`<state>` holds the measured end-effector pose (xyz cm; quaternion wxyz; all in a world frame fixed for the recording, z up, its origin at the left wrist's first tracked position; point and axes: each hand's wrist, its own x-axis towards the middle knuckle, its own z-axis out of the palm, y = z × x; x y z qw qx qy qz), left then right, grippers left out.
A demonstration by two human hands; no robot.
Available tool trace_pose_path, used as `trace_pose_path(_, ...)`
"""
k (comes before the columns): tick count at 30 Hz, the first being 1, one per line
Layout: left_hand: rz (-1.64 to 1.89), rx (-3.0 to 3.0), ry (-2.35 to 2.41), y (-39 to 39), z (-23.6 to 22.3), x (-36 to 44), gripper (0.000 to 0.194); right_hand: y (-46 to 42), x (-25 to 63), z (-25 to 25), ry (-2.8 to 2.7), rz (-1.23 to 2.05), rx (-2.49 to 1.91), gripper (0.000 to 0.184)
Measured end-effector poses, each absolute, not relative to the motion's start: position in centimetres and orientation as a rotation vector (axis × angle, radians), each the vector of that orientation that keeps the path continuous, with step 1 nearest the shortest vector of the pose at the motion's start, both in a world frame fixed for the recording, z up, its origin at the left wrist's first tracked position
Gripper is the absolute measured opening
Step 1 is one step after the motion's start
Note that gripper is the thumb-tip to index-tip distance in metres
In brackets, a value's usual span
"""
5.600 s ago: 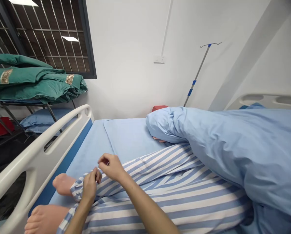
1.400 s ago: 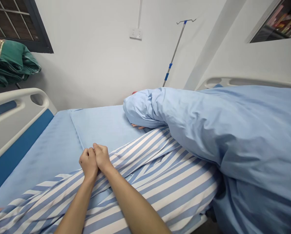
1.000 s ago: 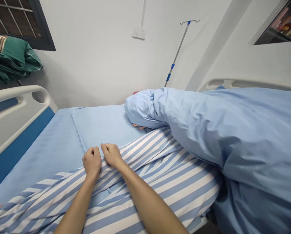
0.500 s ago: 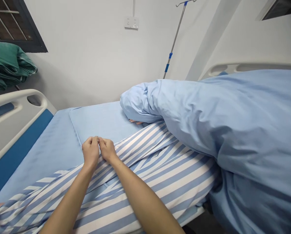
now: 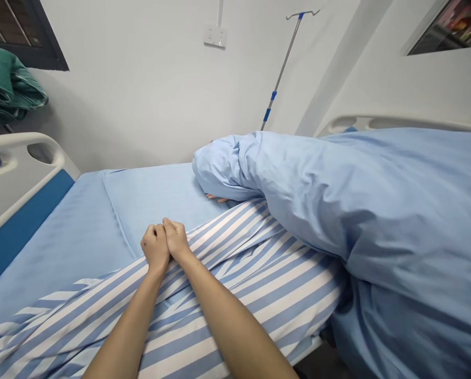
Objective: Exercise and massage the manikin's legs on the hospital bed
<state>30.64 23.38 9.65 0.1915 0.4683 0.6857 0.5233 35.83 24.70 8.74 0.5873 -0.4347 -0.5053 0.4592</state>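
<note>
My left hand (image 5: pixel 155 246) and my right hand (image 5: pixel 176 240) are both closed, pressed side by side at the thumbs. The undersides of their fingers are hidden, so I cannot make out what, if anything, they hold. Beneath my wrists lies blue-and-white striped clothing (image 5: pixel 283 295), loose and wrinkled, stretching across the bed from lower left to the right. A puffy light-blue quilt (image 5: pixel 322 184) covers its upper right part. Skin-coloured fingertips (image 5: pixel 217 198) poke out from under the quilt's edge; they are not mine.
Light-blue sheeting (image 5: pixel 140 195) covers the bed. A cream-and-blue bed end panel (image 5: pixel 26 189) stands at left, another pale panel (image 5: pixel 409 123) behind the quilt. Along the wall are an IV pole (image 5: pixel 285 66), a socket (image 5: pixel 215 36) and folded green cloth (image 5: pixel 12 87).
My hands have come closer together, the right thumb now overlapping the left hand. They sit slightly further right in the picture. The view has tilted a little; quilt and clothing look unchanged.
</note>
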Motion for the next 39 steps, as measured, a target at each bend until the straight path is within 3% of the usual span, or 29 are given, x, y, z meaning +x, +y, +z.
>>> trace_pose_path(8, 1.385, 1.323, 1.914, 23.7, 9.2, 30.3, 0.033, 25.7, 37.8, 12.0, -1.820, 0.728, -1.498, 0.037)
trace_pose_path(11, 1.313, 1.363, 1.931, 23.5, 9.4, 30.5, 0.032, 25.8, 39.3, 12.9, -1.959, 0.655, -1.463, 0.040)
trace_pose_path(22, 1.181, 1.599, 1.946, 23.5, 9.6, 31.2, 0.031, 25.4, 41.1, 9.9, -1.600, 0.705, -1.241, 0.044)
trace_pose_path(30, 1.438, 1.044, 1.549, 25.8, 12.4, 35.3, 0.020, 26.7, 41.6, 9.8, -1.253, 0.976, -1.048, 0.042)
trace_pose_path(33, 1.534, 1.061, 1.667, 26.0, 11.4, 36.3, 0.022, 26.7, 41.8, 9.8, -1.219, 0.983, -1.041, 0.041)
trace_pose_path(39, 1.400, 1.401, 1.927, 25.3, 9.1, 36.3, 0.032, 26.1, 41.8, 10.1, -1.228, 0.920, -1.099, 0.041)
